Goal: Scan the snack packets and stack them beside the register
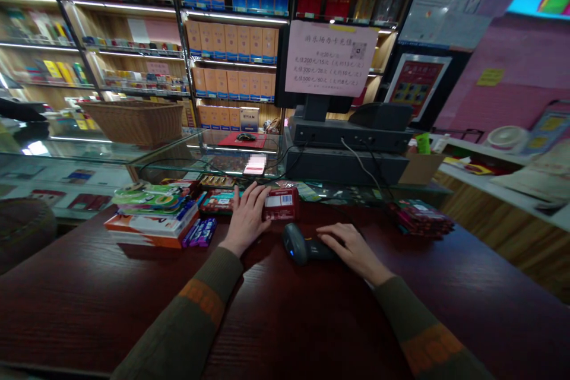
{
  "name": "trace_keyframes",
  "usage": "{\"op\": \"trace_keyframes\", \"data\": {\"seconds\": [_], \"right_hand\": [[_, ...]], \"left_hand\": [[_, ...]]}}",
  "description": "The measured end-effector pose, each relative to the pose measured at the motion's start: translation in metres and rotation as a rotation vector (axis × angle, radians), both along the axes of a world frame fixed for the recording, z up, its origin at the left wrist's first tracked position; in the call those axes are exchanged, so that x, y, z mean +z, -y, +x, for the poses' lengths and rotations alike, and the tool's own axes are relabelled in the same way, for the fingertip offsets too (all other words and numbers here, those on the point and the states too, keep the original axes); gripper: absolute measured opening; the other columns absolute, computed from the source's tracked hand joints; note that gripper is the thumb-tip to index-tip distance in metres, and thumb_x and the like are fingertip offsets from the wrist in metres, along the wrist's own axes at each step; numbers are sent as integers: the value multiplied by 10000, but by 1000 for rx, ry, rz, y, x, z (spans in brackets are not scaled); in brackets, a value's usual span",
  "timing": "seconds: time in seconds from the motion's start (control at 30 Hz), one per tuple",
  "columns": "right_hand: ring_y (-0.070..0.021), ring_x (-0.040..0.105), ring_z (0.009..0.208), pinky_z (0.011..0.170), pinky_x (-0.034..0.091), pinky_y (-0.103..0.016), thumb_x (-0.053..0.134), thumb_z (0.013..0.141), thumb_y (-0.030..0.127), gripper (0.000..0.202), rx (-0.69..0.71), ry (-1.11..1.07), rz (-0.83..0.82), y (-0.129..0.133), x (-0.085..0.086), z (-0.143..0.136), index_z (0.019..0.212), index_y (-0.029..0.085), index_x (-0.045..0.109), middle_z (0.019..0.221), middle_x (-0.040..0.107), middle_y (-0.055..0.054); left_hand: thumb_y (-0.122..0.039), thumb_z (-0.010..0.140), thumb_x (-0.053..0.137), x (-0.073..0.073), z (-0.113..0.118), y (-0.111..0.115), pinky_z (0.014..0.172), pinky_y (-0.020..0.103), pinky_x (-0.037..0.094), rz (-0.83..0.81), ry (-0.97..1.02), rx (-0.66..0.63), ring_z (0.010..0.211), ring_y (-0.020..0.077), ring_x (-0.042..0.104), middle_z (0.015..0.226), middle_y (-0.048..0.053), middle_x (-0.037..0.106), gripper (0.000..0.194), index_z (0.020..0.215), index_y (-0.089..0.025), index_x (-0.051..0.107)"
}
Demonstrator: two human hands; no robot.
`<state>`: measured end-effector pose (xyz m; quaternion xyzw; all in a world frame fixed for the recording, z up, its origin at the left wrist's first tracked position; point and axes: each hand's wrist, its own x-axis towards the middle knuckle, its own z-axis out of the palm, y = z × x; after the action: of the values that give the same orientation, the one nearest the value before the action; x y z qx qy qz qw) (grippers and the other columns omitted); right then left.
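A dark red packet [280, 204] with a white barcode label facing me is at the back of the brown tabletop. My left hand [247, 218] is closed about its left end, thumb along the near side and fingers over the top. Lower and to the right, a dark barcode scanner [295, 244] with a small blue light lies on the wood. Over its handle curls my right hand [351, 247], which hides part of the grip. A teal and brown packet [219, 202] lies beside my left hand, and several purple bars [200, 232] are nearer to me.
Left of the bars is a stack of boxes and green packages [151, 214]. Dark red packets [422, 218] are piled at the right. Behind the table stand a till base [345, 163] and a monitor with a pink paper sign [329, 59]. A wicker basket [136, 122] tops the glass counter.
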<state>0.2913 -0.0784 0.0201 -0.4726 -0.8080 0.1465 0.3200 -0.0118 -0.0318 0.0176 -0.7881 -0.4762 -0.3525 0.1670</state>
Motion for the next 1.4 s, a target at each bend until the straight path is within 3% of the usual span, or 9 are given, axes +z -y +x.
{"op": "trace_keyframes", "data": {"seconds": [0.07, 0.17, 0.27, 0.43, 0.6, 1.07, 1.4], "right_hand": [[-270, 637, 1080, 990, 416, -437, 636, 913, 490, 327, 41, 79, -1, 9, 1, 4, 1172, 305, 707, 1155, 743, -53], [-286, 610, 1148, 1024, 395, -443, 747, 825, 513, 575, 95, 177, 7, 17, 1, 6, 1338, 292, 611, 1273, 695, -79], [-287, 600, 1174, 1025, 393, -441, 755, 830, 470, 696, 109, 241, 21, 19, -3, 2, 1448, 273, 503, 1319, 663, -100], [-282, 596, 1157, 992, 403, -437, 675, 893, 343, 606, 86, 326, 78, 17, -12, -6, 1451, 207, 482, 1293, 655, -123], [-272, 615, 1072, 945, 411, -419, 669, 845, 242, 534, 55, 358, 161, 16, -12, -10, 1362, 179, 554, 1168, 680, -118], [-262, 612, 1122, 959, 388, -411, 670, 823, 239, 560, 38, 261, 188, 14, 16, -4, 1369, 225, 548, 1229, 683, -100], [-243, 630, 1073, 943, 380, -393, 670, 822, 229, 441, 70, 302, 177, 12, 40, -7, 1259, 242, 608, 1163, 702, -73]], "left_hand": [[-245, 780, 710, 0, -2, 0, 1253, 615, 14, 2, 8, 6, 1467, 336, 348, 1474, 132, 515, 806, 1511, -213, 371], [-243, 780, 706, -1, -3, -1, 1253, 616, 15, 0, 10, 9, 1462, 341, 358, 1466, 138, 517, 799, 1509, -214, 378], [-238, 779, 707, -1, -3, -1, 1255, 610, 4, -2, -8, 8, 1459, 336, 365, 1461, 138, 523, 792, 1502, -206, 386], [-252, 781, 709, -1, -5, 0, 1260, 600, 6, -6, -26, 27, 1464, 328, 358, 1469, 140, 516, 792, 1502, -193, 384], [-261, 796, 697, -1, -7, -1, 1262, 595, 5, -13, -22, 47, 1469, 320, 353, 1479, 136, 509, 776, 1502, -188, 382], [-219, 807, 676, -3, -8, -5, 1259, 601, -3, 21, -7, 61, 1475, 319, 343, 1486, 131, 506, 763, 1509, -204, 378], [-224, 813, 677, -4, -7, -5, 1256, 617, 18, 27, -16, 36, 1481, 326, 332, 1492, 130, 501, 762, 1515, -219, 380]]}}
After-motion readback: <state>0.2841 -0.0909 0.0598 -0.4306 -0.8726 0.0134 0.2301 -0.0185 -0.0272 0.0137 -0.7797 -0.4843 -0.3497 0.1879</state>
